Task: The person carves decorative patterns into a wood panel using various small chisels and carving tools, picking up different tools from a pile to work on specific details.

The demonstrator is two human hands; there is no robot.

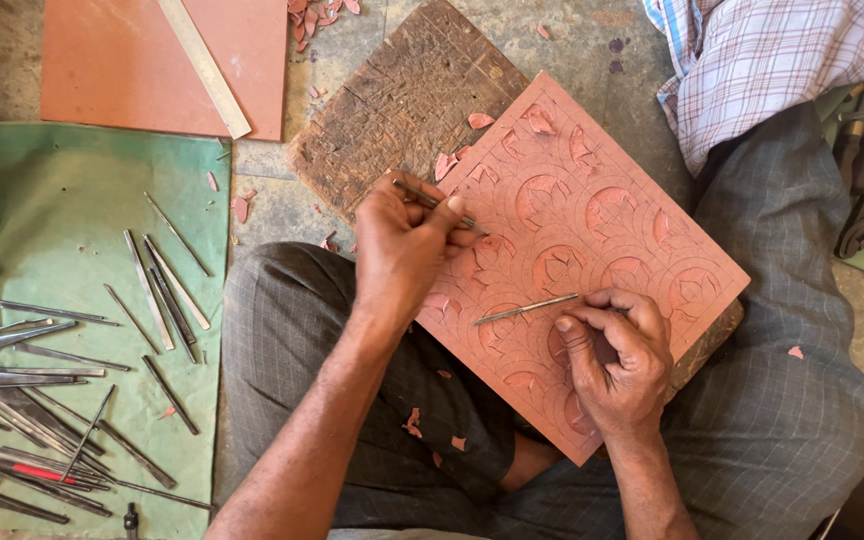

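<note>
The carved terracotta-coloured slab [602,215] rests tilted on a worn wooden board [402,100] across the lap, with about ten arched motifs already cut and offcut chips lying at its 11 o'clock corner. The left hand [402,250] pinches one thin chisel [432,203]; the right hand [612,360], at 5 o'clock, pinches another thin chisel [527,308]; the lower motifs look shallower

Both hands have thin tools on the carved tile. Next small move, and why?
Probably push the right hand's thin metal tool tip into the petal cut: it already rests on the terracotta tile, while the left hand steadies the tile with a second tool.
</note>
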